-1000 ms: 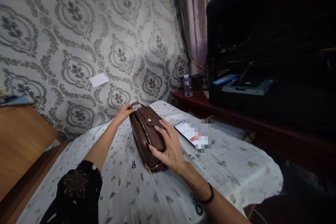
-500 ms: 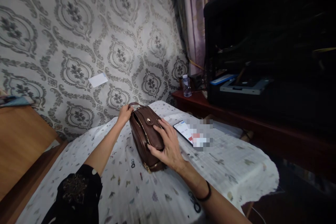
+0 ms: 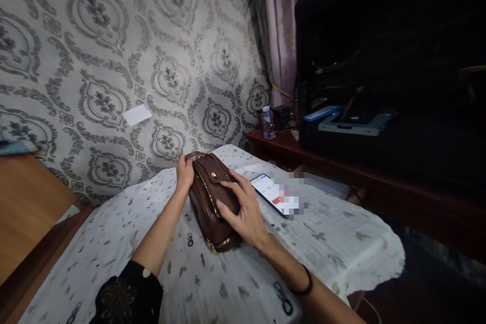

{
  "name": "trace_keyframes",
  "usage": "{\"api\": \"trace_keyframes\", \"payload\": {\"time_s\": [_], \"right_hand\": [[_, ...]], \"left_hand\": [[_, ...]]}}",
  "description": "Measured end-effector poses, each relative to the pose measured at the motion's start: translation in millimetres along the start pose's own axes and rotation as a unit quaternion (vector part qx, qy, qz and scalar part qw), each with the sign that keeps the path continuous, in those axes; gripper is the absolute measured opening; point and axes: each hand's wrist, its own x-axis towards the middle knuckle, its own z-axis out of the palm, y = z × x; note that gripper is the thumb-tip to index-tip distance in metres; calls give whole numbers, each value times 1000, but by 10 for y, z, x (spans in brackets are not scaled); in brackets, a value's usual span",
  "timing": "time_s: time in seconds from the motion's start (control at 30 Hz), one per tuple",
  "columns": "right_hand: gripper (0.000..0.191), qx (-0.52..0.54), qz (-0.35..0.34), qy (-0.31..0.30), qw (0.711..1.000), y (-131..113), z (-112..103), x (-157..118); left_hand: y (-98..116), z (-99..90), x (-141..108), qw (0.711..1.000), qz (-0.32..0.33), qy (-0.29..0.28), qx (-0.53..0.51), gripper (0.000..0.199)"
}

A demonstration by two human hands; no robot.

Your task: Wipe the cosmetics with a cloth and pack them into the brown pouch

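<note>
A brown leather handbag (image 3: 207, 197) with gold zips and a small clasp lies on the patterned white cloth (image 3: 136, 212). At the bag's far left corner, my left hand (image 3: 184, 173) is closed on its edge near the handle; some fingertips are hidden behind the leather. My right hand (image 3: 245, 212) rests over the right side of the bag with fingers spread, thumb near the long zip and index finger by the clasp. Just right of that hand lies a phone (image 3: 264, 190) with a lit screen, partly blurred out.
A clear plastic bottle (image 3: 269, 124) stands on the dark red table (image 3: 277, 144) at the back right. Beside it is a large black case (image 3: 341, 50) with a grey device (image 3: 351, 124) inside. A wooden panel (image 3: 30, 197) borders the left; a patterned wall rises behind.
The bag's handle, raised before, now lies lower against the bag. My left hand has turned more upright at the corner. My right thumb and fingers have shifted slightly over the leather.
</note>
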Motion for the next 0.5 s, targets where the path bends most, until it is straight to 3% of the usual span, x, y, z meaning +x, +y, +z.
{"api": "trace_keyframes", "payload": {"time_s": [0.17, 0.5], "right_hand": [[42, -57, -10, -23, 998, -85, 26, 62], [41, -112, -28, -31, 993, -197, 45, 63]], "left_hand": [[47, 9, -4, 999, -12, 3, 35, 13], [50, -48, 2, 997, 3, -55, 61, 13]]}}
